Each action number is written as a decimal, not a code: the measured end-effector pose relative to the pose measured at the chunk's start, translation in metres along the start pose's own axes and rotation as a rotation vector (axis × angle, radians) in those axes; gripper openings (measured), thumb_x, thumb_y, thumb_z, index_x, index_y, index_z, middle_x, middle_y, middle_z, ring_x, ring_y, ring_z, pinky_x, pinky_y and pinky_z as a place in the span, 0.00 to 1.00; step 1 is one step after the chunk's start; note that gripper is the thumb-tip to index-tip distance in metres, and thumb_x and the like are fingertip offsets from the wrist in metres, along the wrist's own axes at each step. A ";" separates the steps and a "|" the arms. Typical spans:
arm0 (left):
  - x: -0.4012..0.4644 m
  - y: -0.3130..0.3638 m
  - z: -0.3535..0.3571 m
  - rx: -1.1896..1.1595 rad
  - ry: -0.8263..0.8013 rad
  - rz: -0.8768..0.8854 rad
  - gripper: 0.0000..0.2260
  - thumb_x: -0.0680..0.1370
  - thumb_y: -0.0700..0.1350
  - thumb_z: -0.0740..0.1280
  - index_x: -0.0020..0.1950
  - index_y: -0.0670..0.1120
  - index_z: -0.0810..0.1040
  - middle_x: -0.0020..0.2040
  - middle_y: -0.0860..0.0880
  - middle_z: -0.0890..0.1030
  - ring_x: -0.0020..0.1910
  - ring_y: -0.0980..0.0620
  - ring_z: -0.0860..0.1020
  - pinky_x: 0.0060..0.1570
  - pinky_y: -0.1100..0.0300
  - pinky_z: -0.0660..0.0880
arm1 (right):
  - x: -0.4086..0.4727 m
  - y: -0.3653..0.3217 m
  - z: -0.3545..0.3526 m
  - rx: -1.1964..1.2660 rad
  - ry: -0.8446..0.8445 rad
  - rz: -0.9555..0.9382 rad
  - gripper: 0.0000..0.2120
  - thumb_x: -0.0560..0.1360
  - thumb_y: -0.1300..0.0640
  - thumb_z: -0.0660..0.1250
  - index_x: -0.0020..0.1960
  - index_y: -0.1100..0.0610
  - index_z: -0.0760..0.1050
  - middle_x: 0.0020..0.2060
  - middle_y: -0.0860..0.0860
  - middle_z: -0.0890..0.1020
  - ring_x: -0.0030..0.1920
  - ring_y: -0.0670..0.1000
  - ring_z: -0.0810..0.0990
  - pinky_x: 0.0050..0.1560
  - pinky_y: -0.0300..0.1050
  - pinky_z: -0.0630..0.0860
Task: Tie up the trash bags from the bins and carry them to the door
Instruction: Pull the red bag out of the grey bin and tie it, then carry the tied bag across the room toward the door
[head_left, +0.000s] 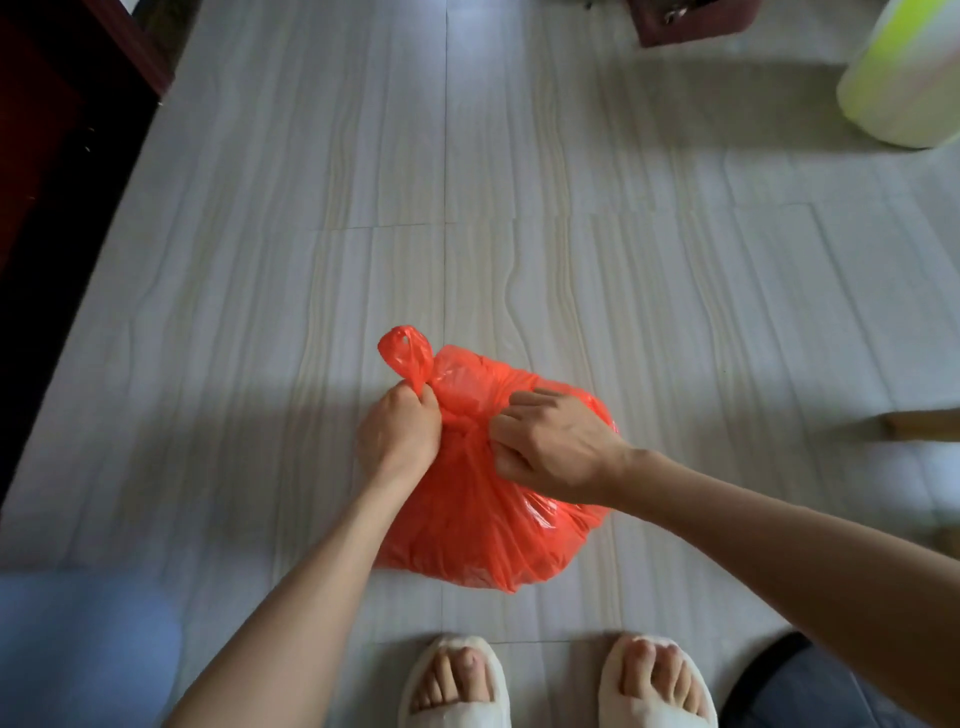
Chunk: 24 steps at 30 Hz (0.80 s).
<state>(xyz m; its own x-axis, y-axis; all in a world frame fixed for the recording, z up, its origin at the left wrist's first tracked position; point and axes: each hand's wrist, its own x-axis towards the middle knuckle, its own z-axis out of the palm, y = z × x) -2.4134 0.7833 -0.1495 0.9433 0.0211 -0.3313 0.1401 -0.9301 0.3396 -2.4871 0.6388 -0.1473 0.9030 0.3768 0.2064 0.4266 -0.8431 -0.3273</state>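
Note:
A full orange-red trash bag (483, 525) sits on the pale tiled floor in front of my feet. My left hand (399, 434) grips one handle of the bag in a fist, and the handle's loop (405, 353) sticks up above my knuckles. My right hand (553, 449) pinches the gathered plastic on the other side of the bag's neck, fingers curled into it. The two hands are close together over the top of the bag, where the plastic is bunched and twisted between them.
A white and yellow-green bin (904, 78) stands at the far right. Dark red wooden furniture (57, 156) runs along the left edge. A dark red box (685, 21) sits at the top. My feet in white slippers (452, 680) stand just behind the bag.

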 end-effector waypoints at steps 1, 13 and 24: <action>0.008 -0.003 0.001 0.050 -0.021 -0.009 0.17 0.80 0.47 0.53 0.57 0.39 0.76 0.58 0.35 0.78 0.58 0.35 0.75 0.56 0.49 0.71 | -0.003 -0.001 0.000 0.030 -0.015 0.011 0.09 0.67 0.56 0.58 0.29 0.57 0.67 0.23 0.53 0.74 0.27 0.55 0.73 0.29 0.43 0.67; 0.018 0.015 -0.043 -0.064 -0.297 -0.222 0.17 0.78 0.48 0.56 0.54 0.36 0.77 0.55 0.34 0.79 0.55 0.37 0.77 0.55 0.50 0.73 | -0.005 -0.027 -0.053 0.501 -0.183 0.527 0.12 0.66 0.47 0.47 0.29 0.54 0.59 0.28 0.59 0.75 0.29 0.53 0.66 0.31 0.50 0.65; -0.066 0.223 -0.333 -0.553 -0.776 -0.157 0.11 0.74 0.54 0.68 0.49 0.48 0.79 0.42 0.51 0.79 0.39 0.54 0.75 0.37 0.62 0.69 | 0.065 -0.046 -0.364 0.552 -0.022 1.220 0.19 0.74 0.58 0.58 0.26 0.56 0.58 0.22 0.48 0.67 0.31 0.54 0.70 0.33 0.44 0.61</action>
<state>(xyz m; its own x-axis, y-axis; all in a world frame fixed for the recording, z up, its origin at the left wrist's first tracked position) -2.3444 0.6972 0.2415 0.4682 -0.3019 -0.8304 0.5572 -0.6285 0.5427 -2.4664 0.5626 0.2166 0.7166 -0.4903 -0.4960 -0.6880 -0.3801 -0.6183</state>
